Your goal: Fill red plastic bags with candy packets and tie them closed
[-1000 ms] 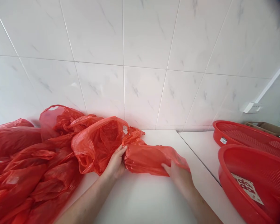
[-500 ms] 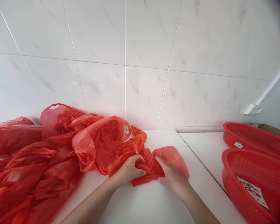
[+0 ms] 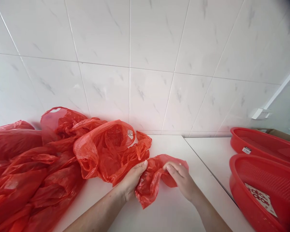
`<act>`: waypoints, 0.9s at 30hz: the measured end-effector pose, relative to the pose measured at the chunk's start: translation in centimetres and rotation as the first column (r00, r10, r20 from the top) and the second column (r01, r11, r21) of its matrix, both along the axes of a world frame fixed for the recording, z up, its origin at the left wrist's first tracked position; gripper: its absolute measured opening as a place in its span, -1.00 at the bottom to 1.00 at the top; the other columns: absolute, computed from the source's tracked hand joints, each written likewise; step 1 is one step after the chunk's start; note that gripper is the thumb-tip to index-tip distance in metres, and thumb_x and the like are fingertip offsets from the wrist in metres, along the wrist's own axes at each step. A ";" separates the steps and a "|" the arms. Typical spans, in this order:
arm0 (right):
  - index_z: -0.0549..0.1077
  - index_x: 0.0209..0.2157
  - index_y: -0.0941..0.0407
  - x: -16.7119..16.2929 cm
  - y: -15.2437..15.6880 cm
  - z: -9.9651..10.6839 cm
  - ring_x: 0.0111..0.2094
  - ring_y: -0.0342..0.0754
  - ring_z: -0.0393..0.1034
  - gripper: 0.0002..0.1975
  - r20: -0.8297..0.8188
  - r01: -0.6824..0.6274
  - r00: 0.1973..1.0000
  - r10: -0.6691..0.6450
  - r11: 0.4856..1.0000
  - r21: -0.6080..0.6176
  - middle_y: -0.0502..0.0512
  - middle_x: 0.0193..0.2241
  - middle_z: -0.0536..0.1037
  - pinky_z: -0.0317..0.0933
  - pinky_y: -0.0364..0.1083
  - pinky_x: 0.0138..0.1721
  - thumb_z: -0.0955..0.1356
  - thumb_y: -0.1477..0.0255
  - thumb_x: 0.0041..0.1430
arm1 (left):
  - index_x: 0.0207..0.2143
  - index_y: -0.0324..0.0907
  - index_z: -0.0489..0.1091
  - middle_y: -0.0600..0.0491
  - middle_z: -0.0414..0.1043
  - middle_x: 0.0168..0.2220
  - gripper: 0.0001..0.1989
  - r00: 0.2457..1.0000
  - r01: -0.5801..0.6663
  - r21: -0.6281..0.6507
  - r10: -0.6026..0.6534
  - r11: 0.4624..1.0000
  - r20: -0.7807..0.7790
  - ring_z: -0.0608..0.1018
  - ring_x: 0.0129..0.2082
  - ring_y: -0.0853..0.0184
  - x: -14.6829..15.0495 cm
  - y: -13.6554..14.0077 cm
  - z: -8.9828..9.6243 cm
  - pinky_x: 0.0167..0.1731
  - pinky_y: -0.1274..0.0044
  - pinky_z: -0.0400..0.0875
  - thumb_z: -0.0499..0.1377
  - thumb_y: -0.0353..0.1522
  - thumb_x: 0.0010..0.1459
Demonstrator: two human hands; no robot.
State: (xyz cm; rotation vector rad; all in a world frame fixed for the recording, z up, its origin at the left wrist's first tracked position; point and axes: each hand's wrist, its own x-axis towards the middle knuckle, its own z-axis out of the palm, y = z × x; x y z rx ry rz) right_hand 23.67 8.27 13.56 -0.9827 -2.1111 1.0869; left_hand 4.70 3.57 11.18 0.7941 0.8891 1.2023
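Note:
Both my hands hold one crumpled red plastic bag (image 3: 151,180) just above the white table (image 3: 174,212). My left hand (image 3: 132,178) grips its left side, thumb on top. My right hand (image 3: 182,180) pinches its right end, where the bag bunches into a lump. A loose corner of the bag hangs down between my hands. Right behind my left hand lies another red bag (image 3: 106,151), open and puffed up.
A big heap of red plastic bags (image 3: 26,174) covers the table's left side up to the tiled wall (image 3: 145,64). Two red plastic baskets (image 3: 263,180) stand at the right, the near one with a paper label inside. A table seam runs between.
The bag was stretched flat between my hands a second ago. My hands have come together and gathered it into a crumpled bunch, lifted slightly off the table.

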 end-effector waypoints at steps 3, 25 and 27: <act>0.29 -0.39 0.04 -0.8 -0.2 -1.4 -0.48 -0.14 0.23 -0.75 0.260 0.037 0.965 -0.032 0.999 -0.015 -0.05 -0.49 0.38 0.09 -0.17 -0.46 0.10 0.30 0.27 | -0.38 -0.21 0.31 0.08 0.34 -0.47 -0.62 0.999 0.002 0.083 -0.005 0.997 0.033 0.41 -0.52 0.46 -0.1 -0.4 0.5 -0.46 0.61 0.33 0.31 -0.12 -0.06; 0.15 -0.78 0.12 0.4 -1.3 -0.7 -0.71 -0.22 -0.03 -0.79 0.742 0.029 0.670 -0.028 1.000 0.012 -0.12 -0.78 0.04 -0.20 -0.14 -0.62 0.27 0.61 -0.27 | -0.37 -0.24 0.44 -0.19 0.43 -0.12 -0.71 -0.115 0.370 0.285 0.348 0.884 -0.931 0.44 -0.09 -0.01 1.6 -1.6 2.2 -0.19 0.22 0.36 0.05 -0.67 -0.08; 0.11 -0.81 0.13 0.8 -1.7 0.1 -0.71 -0.25 -0.15 -0.74 0.718 -0.009 0.695 0.017 1.000 -0.015 -0.12 -0.77 -0.03 -0.27 -0.13 -0.62 0.27 0.59 -0.23 | -0.32 -0.25 0.45 -0.26 0.35 0.00 -0.64 -0.094 0.346 0.283 0.333 0.895 -0.938 0.39 -0.03 -0.14 0.4 -0.9 1.6 -0.23 0.16 0.36 0.06 -0.69 -0.18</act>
